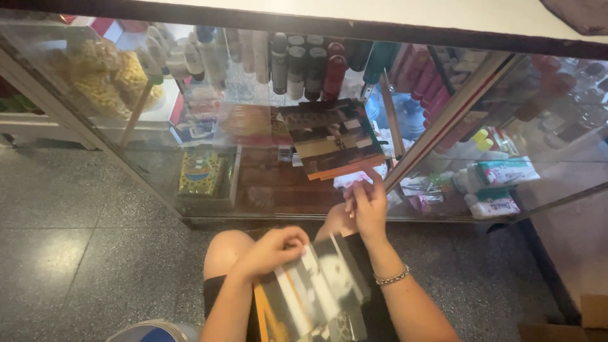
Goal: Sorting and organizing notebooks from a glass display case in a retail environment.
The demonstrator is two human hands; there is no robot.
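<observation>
We see our left hand (pixel 273 248) resting on a stack of flat printed cards with dark, white and orange panels (pixel 316 291) that lies across our lap, just above our bare knees (pixel 229 248). The fingers of that hand are curled down onto the top edge of the stack, its grip clenched on the uppermost card.

Our right hand (pixel 366 206), with a silver chain bracelet (pixel 391 277) at the wrist, reaches forward to the open glass display case (pixel 152 171) in front of us. Its fingertips are pinched on the lower edge of a second flat printed sheet with brown, black and cream blocks and an orange border (pixel 332 138), which stands tilted inside the case, so the grip is closed on that sheet.

Behind the tilted sheet stands a row of upright spray cans with dark, grey and red caps (pixel 307 66). To the left of it, on the wooden shelf floor (pixel 278 183), sits a small yellow and green patterned box (pixel 200 172), and farther left a clear bag of yellow pasta shapes (pixel 104 76). On the right side of the case lie white and green wrapped packets (pixel 500 183) and pink tubes (pixel 425 85). The case rests on a grey speckled stone floor (pixel 76 253), and a pale tabletop (pixel 380 16) runs across its top.
</observation>
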